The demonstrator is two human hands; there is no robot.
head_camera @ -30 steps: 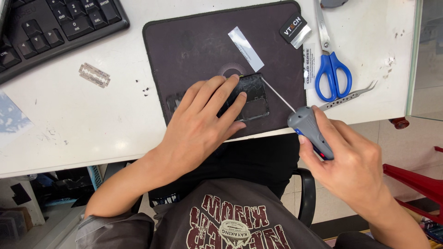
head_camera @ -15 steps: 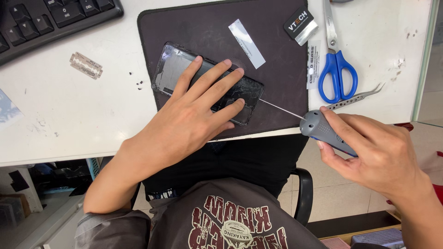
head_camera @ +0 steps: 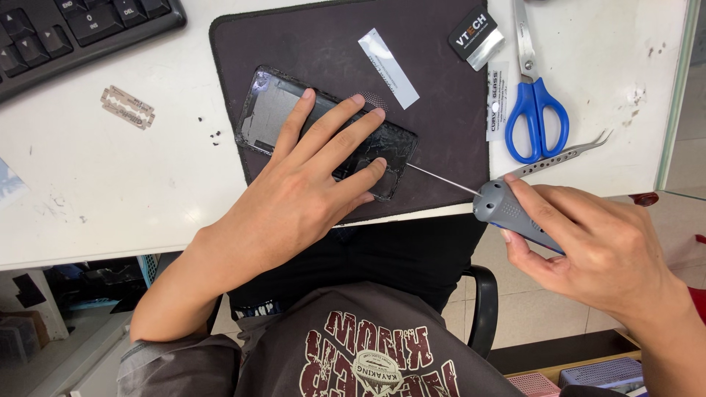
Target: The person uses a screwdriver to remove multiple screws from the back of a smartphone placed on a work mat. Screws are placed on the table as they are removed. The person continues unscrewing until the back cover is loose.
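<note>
A dark phone (head_camera: 271, 110) with a cracked, glossy back lies at an angle on a dark mat (head_camera: 434, 140). My left hand (head_camera: 309, 184) rests flat on it, fingers spread over its lower half. My right hand (head_camera: 588, 242) grips a grey-handled screwdriver (head_camera: 507, 212) just off the table's front edge. Its thin shaft points left, and the tip touches the phone's right end.
Blue-handled scissors (head_camera: 537, 103) and metal tweezers (head_camera: 570, 156) lie right of the mat. A white strip (head_camera: 388, 68) and a small black packet (head_camera: 476, 37) sit on the mat's far side. A razor blade (head_camera: 128, 107) and a black keyboard (head_camera: 73, 33) are at the left.
The phone has come out from under my left hand and now lies farther left, more exposed. My right hand has drawn the screwdriver back to the right.
</note>
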